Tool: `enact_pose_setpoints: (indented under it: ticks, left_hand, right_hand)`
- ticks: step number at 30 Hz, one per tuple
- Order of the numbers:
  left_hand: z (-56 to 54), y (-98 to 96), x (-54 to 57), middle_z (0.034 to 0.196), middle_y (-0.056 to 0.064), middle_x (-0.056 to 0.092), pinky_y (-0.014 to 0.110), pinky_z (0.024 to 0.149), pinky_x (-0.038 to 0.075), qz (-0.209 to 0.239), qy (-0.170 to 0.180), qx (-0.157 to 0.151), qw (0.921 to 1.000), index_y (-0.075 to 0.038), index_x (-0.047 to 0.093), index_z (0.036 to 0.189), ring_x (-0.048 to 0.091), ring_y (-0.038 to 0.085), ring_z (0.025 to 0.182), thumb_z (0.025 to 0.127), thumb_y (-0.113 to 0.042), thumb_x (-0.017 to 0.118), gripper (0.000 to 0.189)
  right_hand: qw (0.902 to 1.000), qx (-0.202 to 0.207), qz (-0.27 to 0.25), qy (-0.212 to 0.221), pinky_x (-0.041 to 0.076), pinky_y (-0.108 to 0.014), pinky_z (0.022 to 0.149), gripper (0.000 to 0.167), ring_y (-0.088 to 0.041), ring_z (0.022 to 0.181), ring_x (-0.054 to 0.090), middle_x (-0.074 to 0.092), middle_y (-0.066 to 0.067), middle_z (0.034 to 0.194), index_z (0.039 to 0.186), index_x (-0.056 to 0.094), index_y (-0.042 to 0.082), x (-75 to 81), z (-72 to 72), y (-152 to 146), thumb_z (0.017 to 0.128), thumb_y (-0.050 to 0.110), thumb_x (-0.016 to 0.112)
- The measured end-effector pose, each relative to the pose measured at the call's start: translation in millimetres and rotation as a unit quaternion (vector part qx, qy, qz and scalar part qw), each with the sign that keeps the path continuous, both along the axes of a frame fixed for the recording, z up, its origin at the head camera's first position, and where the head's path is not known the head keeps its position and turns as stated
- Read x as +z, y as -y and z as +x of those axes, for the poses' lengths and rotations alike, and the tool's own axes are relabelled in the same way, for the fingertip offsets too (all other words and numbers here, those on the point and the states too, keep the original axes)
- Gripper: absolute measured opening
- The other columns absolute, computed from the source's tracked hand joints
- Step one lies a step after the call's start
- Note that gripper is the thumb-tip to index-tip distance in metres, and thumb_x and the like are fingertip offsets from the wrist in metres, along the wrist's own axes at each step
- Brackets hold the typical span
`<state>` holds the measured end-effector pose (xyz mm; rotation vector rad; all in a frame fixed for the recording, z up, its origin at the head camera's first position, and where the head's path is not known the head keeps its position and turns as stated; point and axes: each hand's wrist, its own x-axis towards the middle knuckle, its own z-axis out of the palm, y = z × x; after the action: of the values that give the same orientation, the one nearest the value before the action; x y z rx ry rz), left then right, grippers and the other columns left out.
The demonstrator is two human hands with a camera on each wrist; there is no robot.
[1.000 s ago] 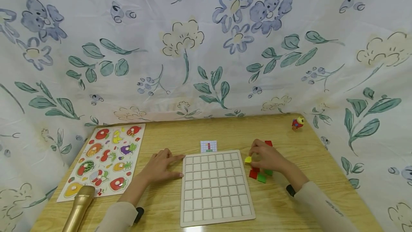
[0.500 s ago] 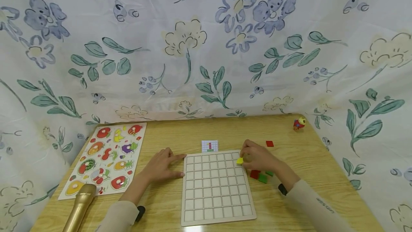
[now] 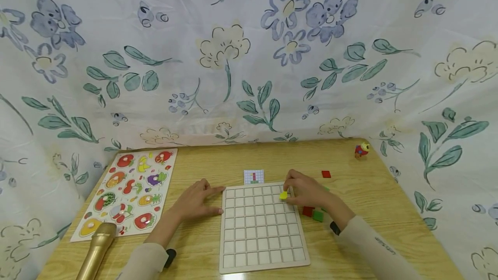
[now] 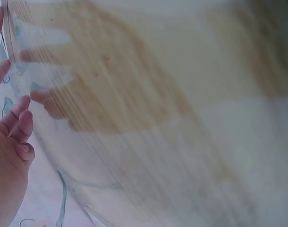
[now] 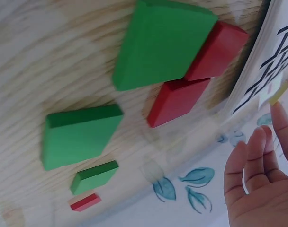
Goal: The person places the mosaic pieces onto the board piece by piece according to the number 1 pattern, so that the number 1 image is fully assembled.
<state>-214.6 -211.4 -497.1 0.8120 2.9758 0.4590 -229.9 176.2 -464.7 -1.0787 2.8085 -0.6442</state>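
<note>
Floral cloth (image 3: pixel 175 77) is hung behind a wooden table (image 3: pixel 210 159) and along its two sides. At the far left, a fruit puzzle (image 3: pixel 134 180) is laid flat, and its near edge is partly covered by a gold microphone (image 3: pixel 95 252). Next, the left hand (image 3: pixel 196 201) is rested on the table with thumb and forefinger held wide apart; the left edge of the grid board (image 3: pixel 250 232) is touched by their tips. This board is laid flat in the middle, divided by lines into square cells. Behind its far edge, a small card (image 3: pixel 253 176) with a coloured pattern is placed. Over the upper right cells, a yellow piece (image 3: pixel 283 195) is pinched narrowly between the thumb and fingers of the right hand (image 3: pixel 305 190); whether the cells are touched by it cannot be told. To the right of the board, red pieces (image 3: pixel 308 211) and green pieces (image 3: pixel 317 215) are scattered, partly hidden by this hand; three of each colour are seen in the right wrist view. One red piece is set farther back, well apart. Near the far right corner, a toy figure (image 3: pixel 361 150) is stood.
</note>
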Motion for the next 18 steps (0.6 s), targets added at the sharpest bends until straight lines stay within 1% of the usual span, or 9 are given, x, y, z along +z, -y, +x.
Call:
enact_pose_setpoints:
  ticks: [3, 9, 14, 18]
  left_hand:
    - [-0.2, 0.8, -1.1, 0.093, -0.004, 0.042, 0.028, 0.071, 0.032, -0.001, -0.002, 0.000, 1.0000, -0.029, 0.060, 0.139, 0.034, 0.010, 0.077, 0.080, -0.066, 0.069, 0.070]
    - [0.3, 0.5, 0.4, 0.094, -0.004, 0.043, 0.028, 0.071, 0.032, 0.002, 0.000, -0.001, 1.0000, -0.028, 0.060, 0.138, 0.035, 0.010, 0.077, 0.080, -0.065, 0.070, 0.070]
    - [1.0, -0.7, 1.7, 0.094, -0.003, 0.043, 0.028, 0.071, 0.032, 0.001, 0.004, 0.002, 1.0000, -0.028, 0.060, 0.138, 0.035, 0.010, 0.077, 0.080, -0.064, 0.070, 0.069]
    - [1.3, -1.2, 1.9, 0.094, -0.003, 0.043, 0.027, 0.070, 0.032, 0.002, 0.005, 0.003, 1.0000, -0.028, 0.061, 0.138, 0.035, 0.011, 0.077, 0.080, -0.064, 0.070, 0.069]
  right_hand:
    - [1.0000, 0.002, 0.006, 0.000, 0.044, -0.024, 0.070, 0.018, -0.009, 0.080, 0.045, 0.051, -0.001, 0.103, 0.096, 0.072, 0.010, 1.2, -0.5, 5, 0.082, 0.019, 0.077]
    - [0.9999, 0.009, 0.006, -0.011, 0.047, -0.027, 0.074, 0.019, -0.012, 0.085, 0.050, 0.051, 0.001, 0.102, 0.097, 0.072, 0.011, 2.7, -2.3, 14, 0.082, 0.020, 0.079]
    - [0.9999, 0.015, 0.005, 0.000, 0.049, -0.031, 0.080, 0.022, -0.017, 0.090, 0.054, 0.051, 0.001, 0.103, 0.097, 0.071, 0.010, 4.0, -4.3, 23, 0.081, 0.021, 0.081]
    - [0.9997, 0.023, 0.011, -0.001, 0.049, -0.031, 0.079, 0.022, -0.015, 0.089, 0.053, 0.052, -0.001, 0.103, 0.097, 0.072, 0.010, 4.9, -5.3, 31, 0.080, 0.021, 0.080]
